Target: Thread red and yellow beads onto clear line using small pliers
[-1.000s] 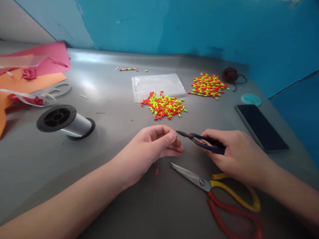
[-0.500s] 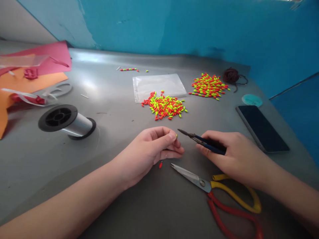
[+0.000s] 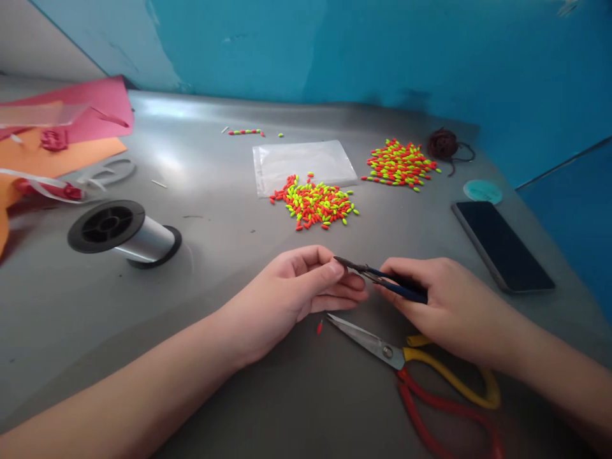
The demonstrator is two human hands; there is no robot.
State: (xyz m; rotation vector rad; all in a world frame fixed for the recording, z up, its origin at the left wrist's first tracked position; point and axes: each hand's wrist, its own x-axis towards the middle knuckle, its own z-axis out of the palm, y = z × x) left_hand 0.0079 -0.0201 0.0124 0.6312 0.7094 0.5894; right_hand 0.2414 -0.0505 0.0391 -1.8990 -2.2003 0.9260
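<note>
My left hand (image 3: 310,284) is closed in a pinch, thumb against index finger, on a small yellow-green bead that the fingertips now hide. A red bead (image 3: 320,327) dangles below that hand, by the scissors' tip. My right hand (image 3: 444,306) is wrapped round blue-handled pliers (image 3: 382,278), whose dark jaws reach the left thumb and fingertip. Scissors (image 3: 387,352) with one yellow and one red handle lie beneath the right hand. Beyond my hands is a loose pile of red and yellow-green beads (image 3: 318,205), partly on a clear plastic bag (image 3: 306,159).
To the left stands a spool of clear line (image 3: 150,239), with pink and orange sheets (image 3: 90,153) behind it. A second bead pile (image 3: 401,164), dark yarn (image 3: 442,144), a teal disc (image 3: 482,190) and a phone (image 3: 504,248) lie at right. A short bead row (image 3: 245,132) lies far back.
The pliers have moved left, and their jaws now meet my left fingertips, covering the yellow-green bead. The dangling red bead has shifted slightly right and down.
</note>
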